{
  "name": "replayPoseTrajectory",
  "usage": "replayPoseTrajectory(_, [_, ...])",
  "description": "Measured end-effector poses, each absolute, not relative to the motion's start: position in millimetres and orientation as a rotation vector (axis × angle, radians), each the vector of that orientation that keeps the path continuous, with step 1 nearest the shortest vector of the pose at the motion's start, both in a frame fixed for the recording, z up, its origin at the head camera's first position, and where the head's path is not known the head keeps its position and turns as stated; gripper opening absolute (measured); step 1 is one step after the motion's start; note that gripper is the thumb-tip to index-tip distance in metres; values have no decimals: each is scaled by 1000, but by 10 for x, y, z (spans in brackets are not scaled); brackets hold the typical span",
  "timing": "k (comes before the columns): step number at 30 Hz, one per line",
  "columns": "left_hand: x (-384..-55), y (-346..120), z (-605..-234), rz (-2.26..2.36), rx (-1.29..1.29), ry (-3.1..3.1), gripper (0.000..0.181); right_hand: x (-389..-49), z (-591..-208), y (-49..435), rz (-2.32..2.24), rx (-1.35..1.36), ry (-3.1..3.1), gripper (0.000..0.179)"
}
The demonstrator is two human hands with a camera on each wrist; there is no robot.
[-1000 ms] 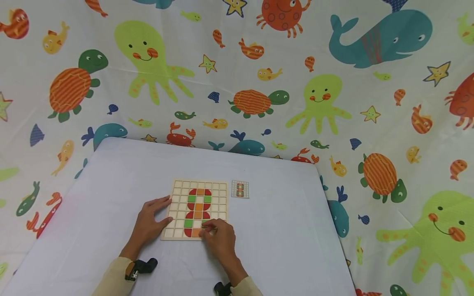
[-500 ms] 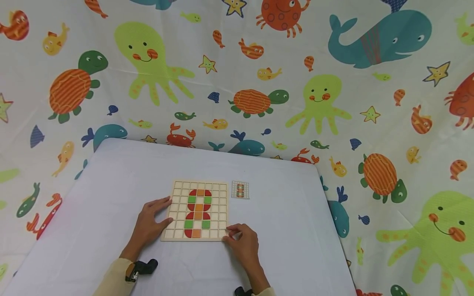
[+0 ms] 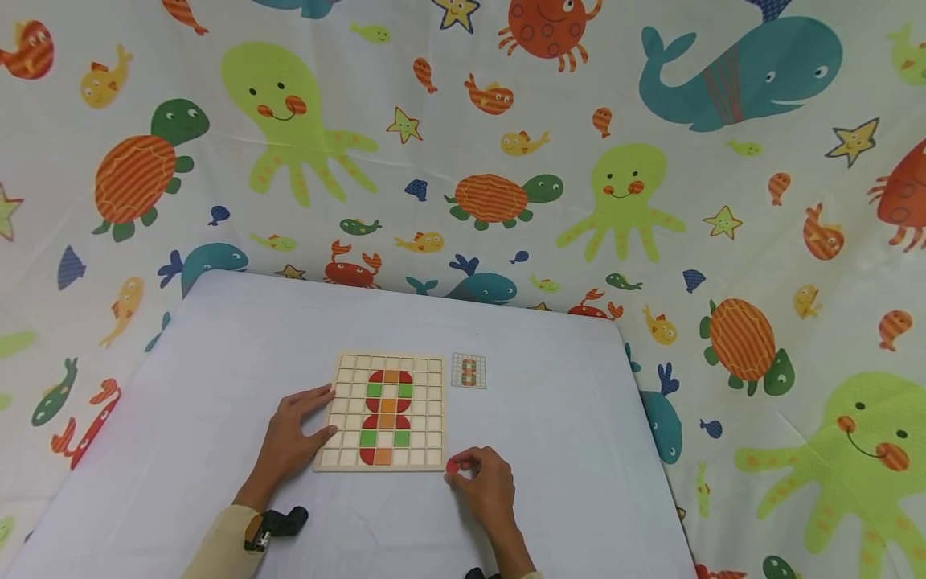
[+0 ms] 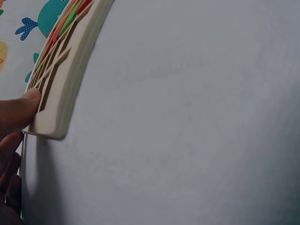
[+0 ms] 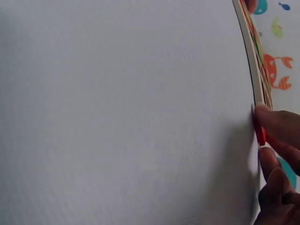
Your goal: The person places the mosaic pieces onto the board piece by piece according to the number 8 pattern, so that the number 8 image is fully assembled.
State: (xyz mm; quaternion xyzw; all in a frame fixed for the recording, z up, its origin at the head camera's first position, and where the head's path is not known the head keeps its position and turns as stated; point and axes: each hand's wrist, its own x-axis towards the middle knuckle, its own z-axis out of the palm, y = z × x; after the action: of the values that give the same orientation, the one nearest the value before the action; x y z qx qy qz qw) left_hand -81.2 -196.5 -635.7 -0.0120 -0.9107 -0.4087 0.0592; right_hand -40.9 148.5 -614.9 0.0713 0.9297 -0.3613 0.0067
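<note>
A square wooden grid board (image 3: 427,416) lies on the table, bearing a figure-eight pattern of red, green and orange tiles. Along its left edge rests my left hand (image 3: 291,434), thumb and fingers spread; in the left wrist view the thumb (image 4: 31,99) touches the board near a corner. Just off the board's lower right corner, my right hand (image 3: 489,486) pinches a red tile (image 3: 452,466) between thumb and fingers. The right wrist view shows this red tile (image 5: 260,132) edge-on, partly covered by the fingers. The pattern's bottom row holds a red tile (image 3: 367,456) and an orange tile (image 3: 383,457).
Right of the board's upper corner lies a small pattern card (image 3: 469,371) with a similar figure printed on a grid. A white cloth covers the table (image 3: 571,434). Behind it hangs a sheet (image 3: 434,145) printed with sea animals.
My right hand has moved from the pattern's lower right to beyond the board's corner, uncovering a green tile. A red tile now shows between its fingers. The left hand stays put.
</note>
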Motion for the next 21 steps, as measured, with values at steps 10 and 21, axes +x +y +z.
replayPoseTrajectory(10, [-817, -1966, -6366, -1242, -45, -2751, 64, -388, -6150, 1432, -1309, 284, 2822, 33])
replayPoseTrajectory(21, [-822, -1972, -6355, -1241, -20, -2781, 64, -470, -6085, 1357, -1563, 174, 2733, 23])
